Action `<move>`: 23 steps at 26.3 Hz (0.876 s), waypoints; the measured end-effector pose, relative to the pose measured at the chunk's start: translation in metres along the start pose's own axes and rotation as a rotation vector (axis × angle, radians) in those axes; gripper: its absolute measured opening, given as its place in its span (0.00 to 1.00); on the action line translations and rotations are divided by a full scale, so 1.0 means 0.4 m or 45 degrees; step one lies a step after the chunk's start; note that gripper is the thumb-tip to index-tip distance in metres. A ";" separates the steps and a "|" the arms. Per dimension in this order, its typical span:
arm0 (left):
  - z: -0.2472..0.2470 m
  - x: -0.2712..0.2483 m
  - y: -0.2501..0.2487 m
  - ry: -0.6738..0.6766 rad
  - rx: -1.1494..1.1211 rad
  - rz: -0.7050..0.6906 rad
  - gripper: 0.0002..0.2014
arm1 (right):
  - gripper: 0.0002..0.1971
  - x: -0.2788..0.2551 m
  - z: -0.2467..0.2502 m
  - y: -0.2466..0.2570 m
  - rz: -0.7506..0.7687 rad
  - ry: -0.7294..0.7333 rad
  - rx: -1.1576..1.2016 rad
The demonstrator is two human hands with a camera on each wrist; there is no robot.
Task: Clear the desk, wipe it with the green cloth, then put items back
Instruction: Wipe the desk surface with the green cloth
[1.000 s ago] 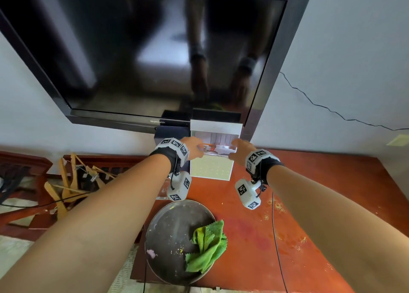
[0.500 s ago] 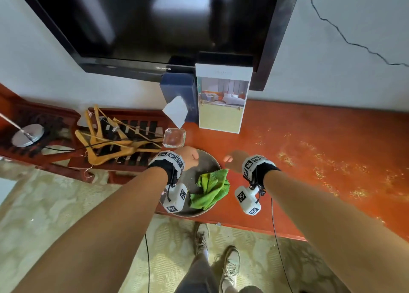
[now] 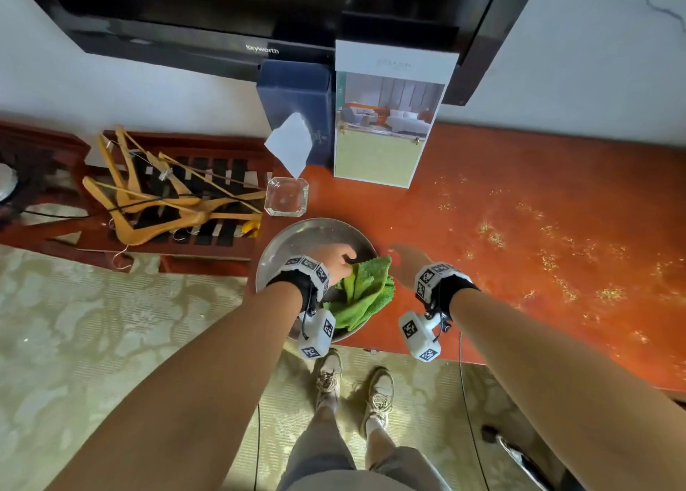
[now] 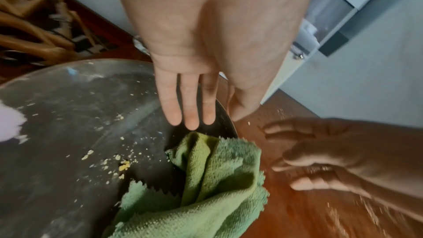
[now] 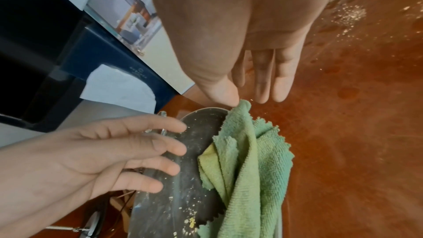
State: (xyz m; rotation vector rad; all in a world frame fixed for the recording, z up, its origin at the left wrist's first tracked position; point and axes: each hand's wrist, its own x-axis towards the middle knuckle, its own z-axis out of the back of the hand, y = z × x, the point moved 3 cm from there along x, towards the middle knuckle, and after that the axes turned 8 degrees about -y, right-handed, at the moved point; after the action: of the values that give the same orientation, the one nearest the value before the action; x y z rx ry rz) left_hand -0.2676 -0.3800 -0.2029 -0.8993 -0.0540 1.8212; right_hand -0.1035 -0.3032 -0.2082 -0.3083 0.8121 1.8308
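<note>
Over metal tray (image 3: pixel 282 245) | both hands' grip spread | green cloth (image 3: pixel 362 294) untouched

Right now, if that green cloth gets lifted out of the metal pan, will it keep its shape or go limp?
Probably limp: the green cloth lies crumpled in soft folds, draped over the rim of the metal pan. It looks light, with a thin, fuzzy weave. It may drag crumbs along, since bits lie beside it. Neither the left hand nor the right hand grips it yet.
</note>
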 end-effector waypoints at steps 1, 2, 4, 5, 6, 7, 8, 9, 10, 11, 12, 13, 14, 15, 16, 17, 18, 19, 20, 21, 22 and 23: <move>-0.012 0.013 -0.007 0.049 0.013 -0.047 0.20 | 0.27 0.003 -0.005 0.001 -0.008 0.022 -0.006; -0.025 0.028 -0.011 0.089 0.032 -0.088 0.21 | 0.29 0.004 -0.008 0.003 -0.024 0.045 -0.009; -0.048 0.055 -0.019 0.188 0.074 -0.146 0.22 | 0.30 0.004 -0.015 0.009 -0.050 0.086 -0.018; -0.061 0.074 -0.025 0.241 0.108 -0.173 0.22 | 0.30 0.009 -0.017 0.009 -0.061 0.105 -0.022; -0.072 0.090 -0.026 0.291 0.160 -0.190 0.22 | 0.30 0.013 -0.019 0.009 -0.061 0.123 -0.025; -0.079 0.098 -0.028 0.337 0.207 -0.202 0.20 | 0.30 0.017 -0.020 0.010 -0.056 0.137 -0.025; -0.083 0.106 -0.030 0.367 0.236 -0.205 0.17 | 0.29 0.023 -0.020 0.009 -0.062 0.147 -0.013; -0.085 0.116 -0.029 0.375 0.242 -0.209 0.11 | 0.28 0.030 -0.021 0.008 -0.072 0.154 -0.003; -0.084 0.123 -0.028 0.369 0.235 -0.212 0.06 | 0.27 0.037 -0.023 0.005 -0.081 0.155 -0.001; -0.083 0.130 -0.025 0.354 0.218 -0.208 0.05 | 0.25 0.042 -0.025 0.002 -0.089 0.153 -0.008; -0.079 0.138 -0.022 0.334 0.208 -0.207 0.04 | 0.24 0.047 -0.028 -0.001 -0.100 0.148 -0.012; -0.071 0.142 -0.020 0.316 0.194 -0.200 0.05 | 0.21 0.050 -0.027 0.001 -0.105 0.143 -0.019; -0.066 0.145 -0.018 0.303 0.169 -0.189 0.09 | 0.19 0.051 -0.027 0.003 -0.106 0.142 -0.027; -0.061 0.145 -0.018 0.299 0.138 -0.177 0.13 | 0.17 0.053 -0.024 0.007 -0.104 0.144 -0.038; -0.056 0.144 -0.019 0.307 0.110 -0.174 0.16 | 0.15 0.056 -0.023 0.012 -0.098 0.148 -0.050; -0.053 0.139 -0.021 0.329 0.102 -0.187 0.17 | 0.15 0.058 -0.023 0.016 -0.093 0.153 -0.060; -0.053 0.136 -0.022 0.357 0.118 -0.205 0.17 | 0.17 0.060 -0.025 0.018 -0.096 0.162 -0.052; -0.055 0.132 -0.018 0.382 0.142 -0.221 0.17 | 0.21 0.064 -0.032 0.022 -0.105 0.180 -0.020; -0.058 0.127 -0.016 0.401 0.162 -0.224 0.16 | 0.25 0.065 -0.042 0.024 -0.118 0.201 0.026; -0.059 0.123 -0.013 0.407 0.181 -0.216 0.16 | 0.28 0.063 -0.050 0.027 -0.117 0.220 0.042; -0.061 0.120 -0.012 0.402 0.205 -0.213 0.15 | 0.29 0.062 -0.059 0.031 -0.106 0.231 0.022; -0.062 0.115 -0.011 0.397 0.224 -0.221 0.14 | 0.27 0.059 -0.066 0.035 -0.091 0.232 -0.030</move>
State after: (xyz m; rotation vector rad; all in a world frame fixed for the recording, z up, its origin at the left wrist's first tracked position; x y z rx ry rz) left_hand -0.2567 -0.3492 -0.2441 -1.0101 0.2152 1.4841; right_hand -0.1298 -0.3064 -0.2353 -0.5188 0.8934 1.7640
